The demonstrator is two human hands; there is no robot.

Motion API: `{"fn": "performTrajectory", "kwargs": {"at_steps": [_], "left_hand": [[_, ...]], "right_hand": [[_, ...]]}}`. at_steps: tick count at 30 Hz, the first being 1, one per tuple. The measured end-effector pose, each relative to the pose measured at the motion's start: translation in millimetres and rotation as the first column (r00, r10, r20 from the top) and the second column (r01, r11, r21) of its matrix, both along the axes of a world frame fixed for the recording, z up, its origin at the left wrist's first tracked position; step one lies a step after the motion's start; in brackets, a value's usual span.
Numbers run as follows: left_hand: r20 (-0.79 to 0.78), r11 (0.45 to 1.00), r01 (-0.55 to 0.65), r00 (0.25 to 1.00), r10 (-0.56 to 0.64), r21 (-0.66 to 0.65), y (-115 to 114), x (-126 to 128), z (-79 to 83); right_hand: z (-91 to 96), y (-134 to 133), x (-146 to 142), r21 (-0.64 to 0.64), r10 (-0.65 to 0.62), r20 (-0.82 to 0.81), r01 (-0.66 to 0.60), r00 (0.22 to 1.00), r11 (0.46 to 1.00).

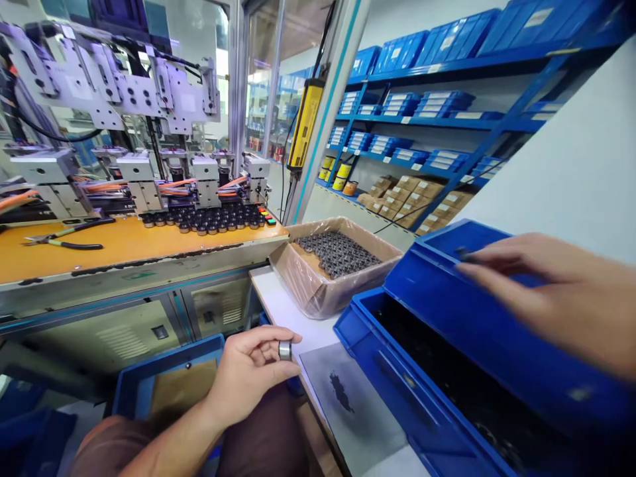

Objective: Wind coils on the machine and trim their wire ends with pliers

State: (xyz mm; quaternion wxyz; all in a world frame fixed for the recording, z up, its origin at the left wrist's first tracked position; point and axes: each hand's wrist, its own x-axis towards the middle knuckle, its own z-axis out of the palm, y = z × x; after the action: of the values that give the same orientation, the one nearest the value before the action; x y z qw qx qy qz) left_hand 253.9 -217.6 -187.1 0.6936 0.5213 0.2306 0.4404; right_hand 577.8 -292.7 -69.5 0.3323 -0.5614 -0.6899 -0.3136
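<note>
While the left hand [248,374] sits low near the lap, its thumb and forefinger are closed on a small metal ring [285,350], pinched at the fingertips just left of the white counter [283,308]. To the right, the right hand [556,298] reaches over the far rim of a blue bin [447,371]; it is blurred, and a small dark piece shows at its fingertips, though whether the fingers grip it I cannot tell. A lined cardboard box [318,291] of dark parts stands farther along the counter, beyond the bin.
</note>
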Motion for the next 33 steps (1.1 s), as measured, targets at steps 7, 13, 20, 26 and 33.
{"fn": "performTrajectory", "kwargs": {"at_steps": [7, 13, 20, 26, 33], "left_hand": [[-0.086, 0.996, 0.078, 0.994, -0.074, 0.035, -10, 17, 1.0], [-0.109, 0.991, 0.077, 0.992, -0.065, 0.112, -14, 30, -3.0], [-0.226, 0.956, 0.014, 0.973, 0.054, 0.292, -9, 28, -1.8], [-0.283, 0.949, 0.011, 0.955, 0.083, 0.315, -8, 27, 1.3], [-0.204, 0.955, 0.061, 0.979, -0.001, 0.290, -9, 32, 3.3]], "right_hand": [[-90.7, -2, -120, -0.126, 0.536, -0.292, -0.587, 0.792, 0.800], [-104.1, 0, -116, -0.084, 0.565, -0.285, -0.608, 0.774, 0.790], [-102.7, 0, -110, -0.074, 0.536, -0.303, -0.580, 0.788, 0.811], [-106.8, 2, -102, -0.094, 0.517, -0.261, -0.554, 0.815, 0.827], [-109.2, 0, -96, -0.044, 0.573, -0.051, -0.575, 0.818, 0.817]]}}
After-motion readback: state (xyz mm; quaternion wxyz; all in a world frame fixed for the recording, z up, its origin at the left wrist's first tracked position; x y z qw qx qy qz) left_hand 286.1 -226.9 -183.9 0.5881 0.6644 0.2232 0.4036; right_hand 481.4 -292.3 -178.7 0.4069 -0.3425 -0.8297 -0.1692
